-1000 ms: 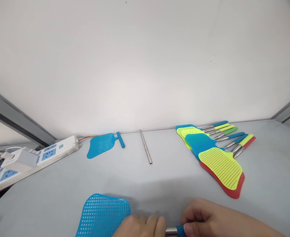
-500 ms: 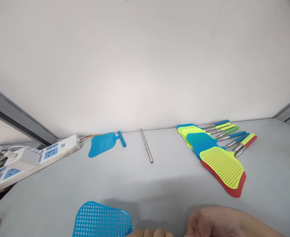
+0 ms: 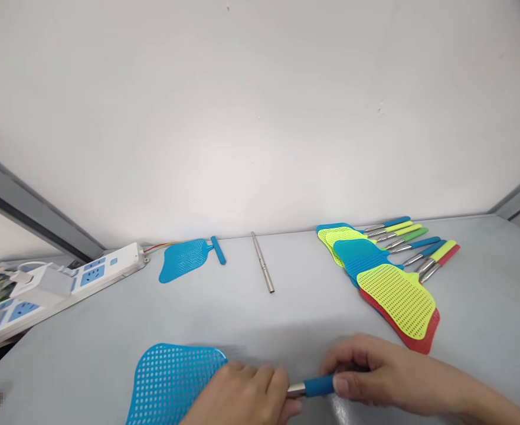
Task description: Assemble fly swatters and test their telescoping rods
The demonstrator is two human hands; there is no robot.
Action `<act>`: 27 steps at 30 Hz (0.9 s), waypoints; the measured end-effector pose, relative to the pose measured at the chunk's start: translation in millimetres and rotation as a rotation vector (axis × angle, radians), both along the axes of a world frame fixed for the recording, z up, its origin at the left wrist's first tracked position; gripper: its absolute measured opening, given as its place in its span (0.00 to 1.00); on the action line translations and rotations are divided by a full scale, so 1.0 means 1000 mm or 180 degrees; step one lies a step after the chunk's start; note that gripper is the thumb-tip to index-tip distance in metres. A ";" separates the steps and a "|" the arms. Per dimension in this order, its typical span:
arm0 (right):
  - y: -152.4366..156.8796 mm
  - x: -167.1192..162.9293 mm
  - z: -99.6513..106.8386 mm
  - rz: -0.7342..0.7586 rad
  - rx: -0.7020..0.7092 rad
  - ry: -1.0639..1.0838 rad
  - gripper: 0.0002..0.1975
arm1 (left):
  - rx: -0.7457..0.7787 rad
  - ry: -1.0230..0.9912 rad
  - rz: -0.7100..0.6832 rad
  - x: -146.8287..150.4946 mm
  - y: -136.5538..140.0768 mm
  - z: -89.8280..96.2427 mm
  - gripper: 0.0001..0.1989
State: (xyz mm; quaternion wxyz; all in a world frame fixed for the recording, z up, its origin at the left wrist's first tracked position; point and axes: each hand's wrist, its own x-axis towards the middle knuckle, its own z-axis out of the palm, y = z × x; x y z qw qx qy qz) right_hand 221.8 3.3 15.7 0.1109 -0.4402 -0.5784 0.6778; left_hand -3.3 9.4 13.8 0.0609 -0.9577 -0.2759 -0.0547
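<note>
A blue fly swatter with a perforated head lies across the front, head to the left. My left hand is closed around its neck and metal shaft, hiding the joint. My right hand grips the blue handle at the other end between thumb and fingers. A short piece of silver shaft shows between the hands. Under the handle a shiny, clear-looking strip is partly visible; I cannot tell what it is.
Against the wall lie a loose blue swatter head, a blue handle grip and a silver telescopic rod. Several blue, yellow, green and red fly swatters overlap at right. A white power strip runs along the left.
Both hands have risen further into view, with the swatter's shaft and blue handle now showing between them. The swatter's head has shifted slightly up. The other items stay put.
</note>
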 end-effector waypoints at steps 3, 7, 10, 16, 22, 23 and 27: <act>0.004 0.008 0.001 0.0022 0.0456 -0.0392 0.16 | -0.0058 -0.0189 0.0034 0.002 0.002 0.004 0.19; 0.004 0.011 0.003 0.0134 0.0702 -0.0700 0.13 | -0.0076 -0.0248 -0.0007 0.003 0.003 0.001 0.20; -0.001 0.007 0.004 0.0314 0.0511 -0.0743 0.12 | -0.0058 -0.0217 -0.0236 0.004 0.002 -0.006 0.21; -0.006 -0.004 -0.002 0.0238 0.0577 -0.0621 0.13 | 0.0103 -0.0218 -0.0277 0.007 -0.002 -0.021 0.19; -0.005 -0.013 -0.009 0.0181 0.0270 -0.0563 0.14 | 0.0135 -0.0014 -0.0186 0.006 0.000 -0.033 0.13; -0.005 -0.013 -0.009 0.0150 0.0200 -0.0568 0.13 | 0.0096 0.0025 -0.0161 0.006 0.000 -0.033 0.11; -0.007 -0.012 -0.010 0.0071 0.0024 -0.0487 0.12 | -0.0062 0.0147 -0.0100 0.007 -0.005 -0.035 0.10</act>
